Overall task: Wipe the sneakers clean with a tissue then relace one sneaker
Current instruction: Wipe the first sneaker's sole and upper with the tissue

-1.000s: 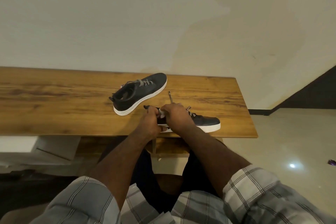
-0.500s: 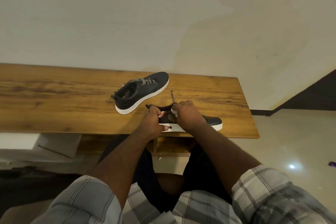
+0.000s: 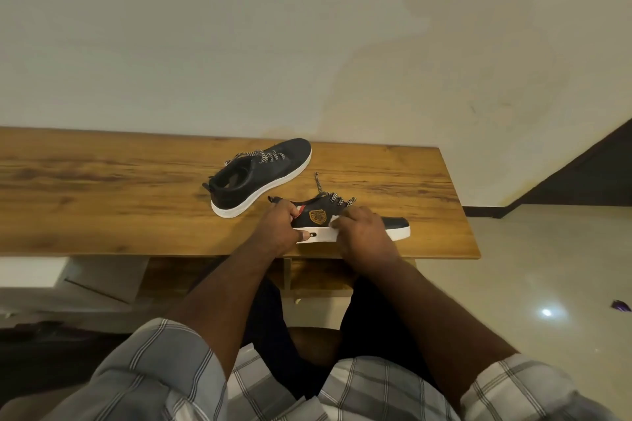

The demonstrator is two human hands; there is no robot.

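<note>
The left hand [image 3: 281,227] is gripping the heel end of the near sneaker [image 3: 318,217], fingers curled over the collar and the thumb lying along the white sole. The right hand [image 3: 364,234] is curling over the middle of the same shoe, pinching a white tissue [image 3: 334,219] against its dark side just right of the gold emblem; only a small corner of the tissue is showing under the fingers. This sneaker is sitting at the front edge of the wooden table [image 3: 102,202], side facing the person, its toe [image 3: 398,227] poking out to the right past the right hand. Its speckled lace [image 3: 319,186] is trailing loose up and back across the tabletop. The second sneaker [image 3: 260,178] is standing apart behind and to the left, laced, toe pointing away to the right, touched by neither hand. The right hand is hiding much of the near shoe's midsection. Plaid sleeves [image 3: 164,369] are filling the lower frame, and a small purple object [image 3: 620,305] is lying on the floor at far right.
</note>
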